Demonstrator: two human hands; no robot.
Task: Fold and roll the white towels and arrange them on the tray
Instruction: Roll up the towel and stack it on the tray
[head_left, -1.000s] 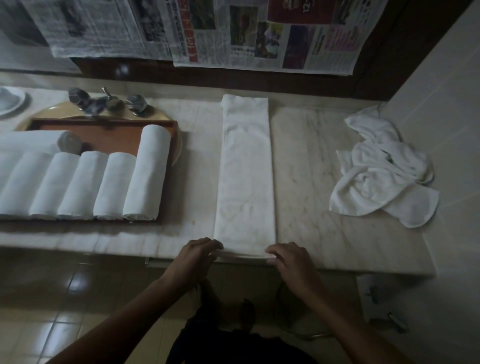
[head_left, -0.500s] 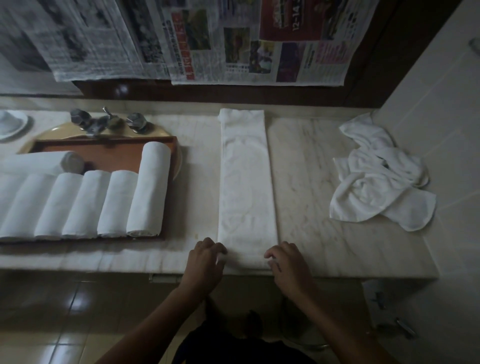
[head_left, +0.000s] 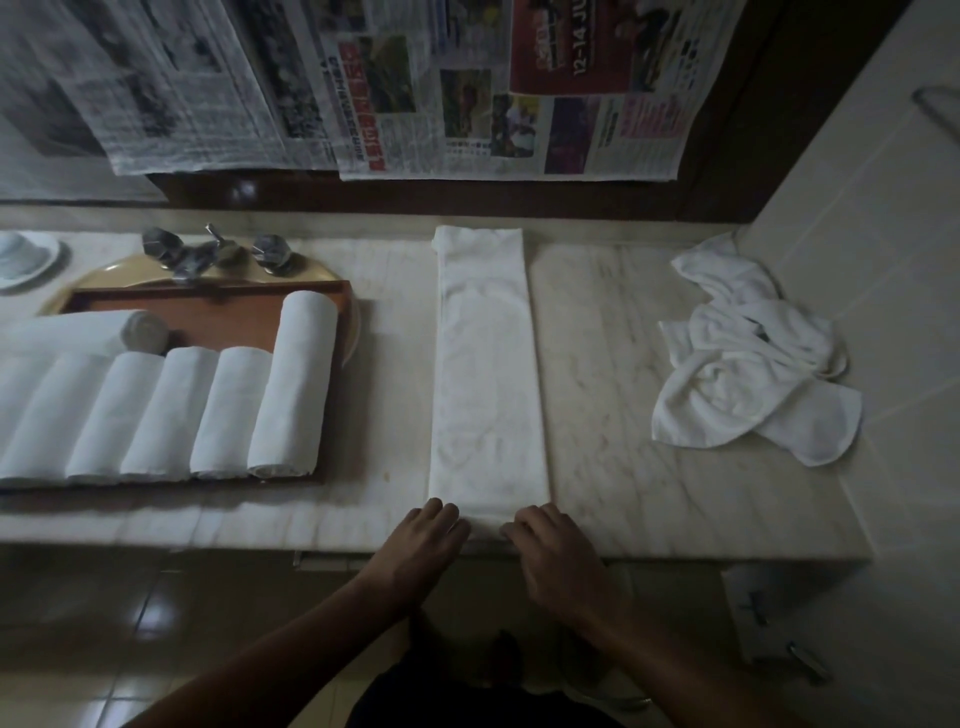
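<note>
Rolls (head_left: 291, 384), six at least, crowd the tray (head_left: 208, 312); one crumpled heap (head_left: 748, 374) lies right; left hand (head_left: 421, 540) and right hand (head_left: 556, 545) pinch the folded towel (head_left: 488, 374) at its near end.

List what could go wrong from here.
The left hand and right hand grip the folded towel at the counter edge; the end could slip off. Uneven rolling may skew the long strip. Rolled towels fill the front row of the tray, so room might run short.

folded towel (head_left: 488, 374) laid lengthwise on counter (head_left: 623, 415) | near end gripped by left hand (head_left: 423, 545) and right hand (head_left: 553, 551) | rolled towels (head_left: 171, 410) lined up on tray (head_left: 218, 312)
</note>
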